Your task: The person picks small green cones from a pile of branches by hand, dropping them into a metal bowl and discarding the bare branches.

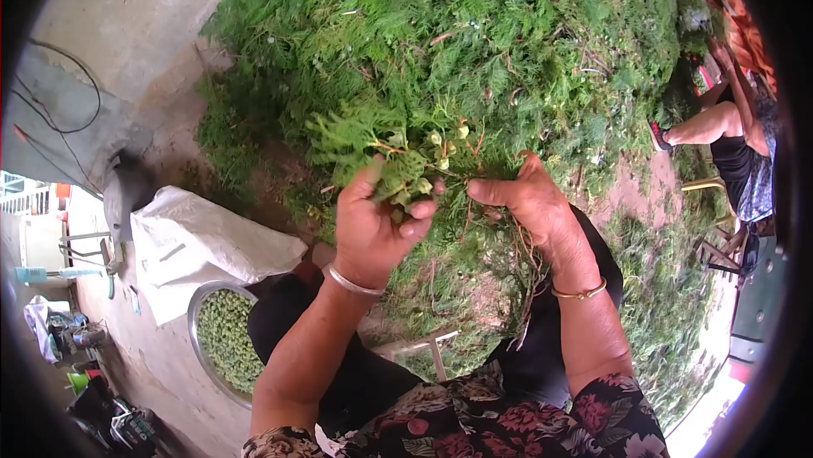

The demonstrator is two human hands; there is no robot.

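Observation:
A leafy green conifer sprig [360, 136] with pale green seed cones [439, 143] is held up before me. My left hand [373, 229] is closed around its cone-bearing part, thumb and fingers curled in. To the right, my right hand [529, 204] pinches the twig end between thumb and fingers. Thin brown stems [527, 289] hang below my right palm. Down at the left, a metal basin [195, 322] holds many picked green cones [227, 335].
A large heap of conifer branches [474, 35] fills the ground ahead. A white sack [203, 238] lies at the left beside the basin. Another person [728, 124] sits at the far right. Black cables [63, 128] lie on the concrete at the left.

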